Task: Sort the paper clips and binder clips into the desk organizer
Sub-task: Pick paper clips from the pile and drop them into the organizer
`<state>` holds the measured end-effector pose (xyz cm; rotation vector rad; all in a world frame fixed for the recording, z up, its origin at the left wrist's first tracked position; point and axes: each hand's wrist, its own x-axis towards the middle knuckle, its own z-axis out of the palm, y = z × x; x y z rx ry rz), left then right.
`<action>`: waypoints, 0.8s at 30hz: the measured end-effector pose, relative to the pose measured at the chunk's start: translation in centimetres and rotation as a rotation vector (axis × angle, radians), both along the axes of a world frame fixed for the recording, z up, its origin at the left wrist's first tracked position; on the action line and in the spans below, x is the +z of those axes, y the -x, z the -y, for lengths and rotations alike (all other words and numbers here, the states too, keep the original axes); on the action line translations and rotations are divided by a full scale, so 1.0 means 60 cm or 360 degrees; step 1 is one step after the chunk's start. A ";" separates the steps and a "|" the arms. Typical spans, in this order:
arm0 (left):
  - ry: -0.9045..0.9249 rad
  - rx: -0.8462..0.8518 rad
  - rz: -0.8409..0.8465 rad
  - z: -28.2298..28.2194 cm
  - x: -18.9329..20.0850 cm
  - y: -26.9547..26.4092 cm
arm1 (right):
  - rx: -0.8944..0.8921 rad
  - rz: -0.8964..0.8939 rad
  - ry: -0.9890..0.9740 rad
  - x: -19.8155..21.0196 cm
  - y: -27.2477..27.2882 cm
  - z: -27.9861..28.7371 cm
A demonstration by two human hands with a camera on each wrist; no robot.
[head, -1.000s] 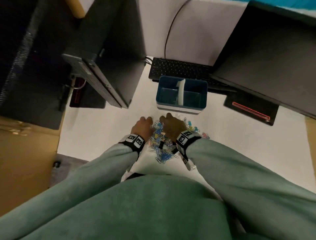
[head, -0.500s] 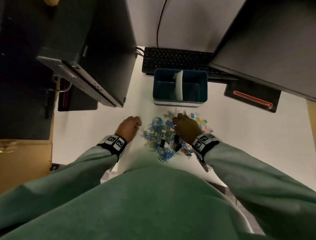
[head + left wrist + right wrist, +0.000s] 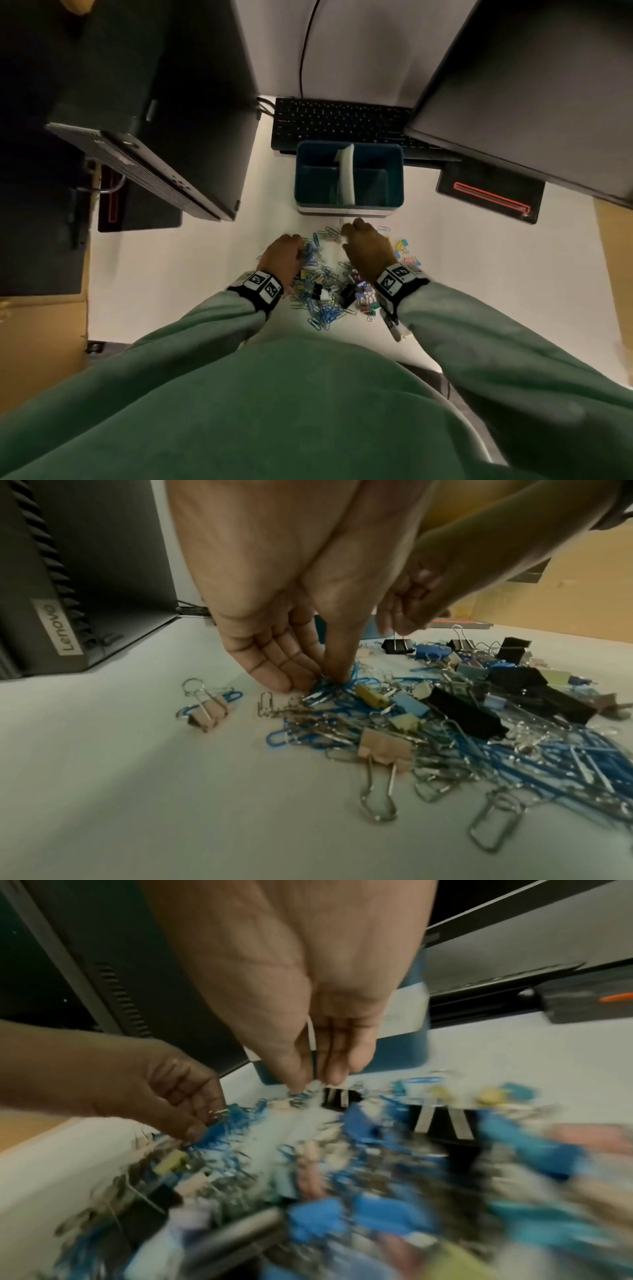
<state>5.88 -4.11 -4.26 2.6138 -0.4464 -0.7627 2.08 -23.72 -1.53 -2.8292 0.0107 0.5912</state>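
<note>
Both hands down in the clip pile (image 3: 329, 291) on the white desk (image 3: 171, 274), right in front of the person. Left hand (image 3: 282, 255) at the pile's left edge; left wrist view shows thumb + fingertips (image 3: 294, 680) pressed together on a bunch of blue paper clips (image 3: 329, 689), pinching them, clips not lifted off the desk. Right hand (image 3: 368, 250) at the pile's far side, near the organizer; in the left wrist view its fingers curl round the wire handle of a small black binder clip (image 3: 397, 645), which hangs below the fingers. Right wrist view is heavily blurred, grip can't be read there. Pile = mix of blue and silver paper clips w/ binder clips in black, blue, yellow, pink, all tangled. One pink binder clip (image 3: 207, 710) lies apart to the left of the pile, on top of a blue paper clip. A few colored clips (image 3: 402, 246) scattered to the right of the right hand. Blue desk organizer (image 3: 349, 209) stands just beyond the pile, upright, two compartments split by a white divider (image 3: 346, 174); contents can't be made out. Keyboard (image 3: 342, 123) behind the organizer, touching or nearly. Black computer tower (image 3: 154, 120) to the left, monitor (image 3: 531, 96) to the right. Green sleeves (image 3: 479, 342) on both arms.
</note>
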 end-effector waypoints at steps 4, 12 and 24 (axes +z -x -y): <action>0.0172 0.0140 -0.0095 -0.012 0.005 -0.004 | 0.0021 0.0050 0.0112 -0.009 -0.025 -0.045; 0.0430 0.0289 -0.0154 -0.040 0.039 -0.005 | -0.0149 -0.0036 -0.0044 -0.023 -0.015 -0.009; 0.0562 0.0387 -0.0396 -0.055 0.068 -0.020 | -0.0957 -0.0147 -0.1301 0.020 0.019 0.056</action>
